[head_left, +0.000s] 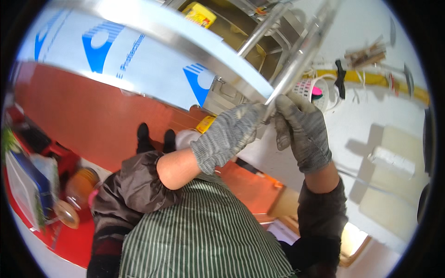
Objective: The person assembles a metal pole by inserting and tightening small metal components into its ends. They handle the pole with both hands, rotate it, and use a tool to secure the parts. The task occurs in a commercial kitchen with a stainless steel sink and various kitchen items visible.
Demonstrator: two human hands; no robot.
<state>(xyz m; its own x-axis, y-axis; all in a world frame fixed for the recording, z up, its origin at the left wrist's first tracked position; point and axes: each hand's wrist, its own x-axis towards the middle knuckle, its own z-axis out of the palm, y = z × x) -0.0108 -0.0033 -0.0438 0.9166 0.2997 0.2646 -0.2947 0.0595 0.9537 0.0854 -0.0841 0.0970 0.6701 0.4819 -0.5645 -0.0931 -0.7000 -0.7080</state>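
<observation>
Both of my hands wear grey knit gloves. My left hand point(234, 132) is closed around the lower end of a shiny metal tube point(296, 65), beside the corner of a long metal panel point(153, 69). White protective film with blue marks covers the panel, which slants from the upper left down to my hands. My right hand point(303, 132) has its thumb and fingers bent against the same tube, just right of the left hand. Its inner fingertips are partly hidden, and the tube's far end is blurred.
Beyond the panel are metal basins point(227, 25) and a yellow package point(200, 15). A white basket point(303, 88) stands near the tube, with a yellow bar point(371, 78) to its right. At the lower left, a red surface point(69, 238) bears a glass jar point(82, 185) and a blue-edged container point(34, 178).
</observation>
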